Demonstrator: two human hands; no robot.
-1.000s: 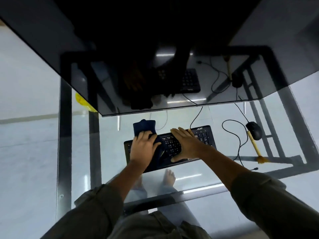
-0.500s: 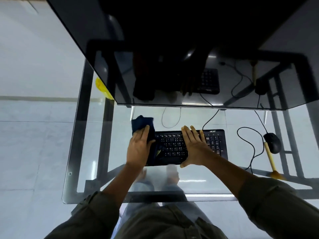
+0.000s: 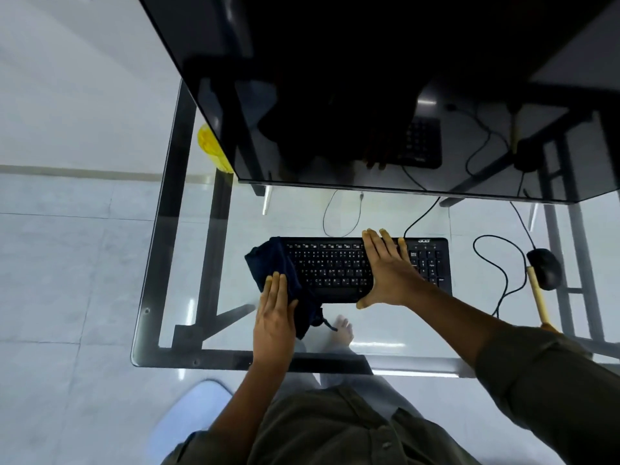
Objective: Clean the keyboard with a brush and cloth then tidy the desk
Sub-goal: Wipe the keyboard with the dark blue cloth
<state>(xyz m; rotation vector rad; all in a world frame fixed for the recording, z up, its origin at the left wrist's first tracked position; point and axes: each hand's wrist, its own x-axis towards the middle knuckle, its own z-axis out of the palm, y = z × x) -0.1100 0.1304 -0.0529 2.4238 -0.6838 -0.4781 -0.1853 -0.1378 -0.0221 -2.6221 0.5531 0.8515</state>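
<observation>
A black plastic keyboard (image 3: 339, 268) carries small white key legends and a white logo at its far right corner. The crumpled cloth (image 3: 280, 266) over its left end is dark navy, plain. A glossy black computer mouse (image 3: 544, 268) trails a black cable (image 3: 496, 263). The brush handle (image 3: 538, 298) beside it is pale yellow wood. Behind the dark, reflective monitor screen (image 3: 369, 95), a bright yellow object (image 3: 213, 149) shows. The glass desk top (image 3: 385, 340) is clear, on a dark grey frame. The person's sleeves (image 3: 553, 380) are olive green.
</observation>
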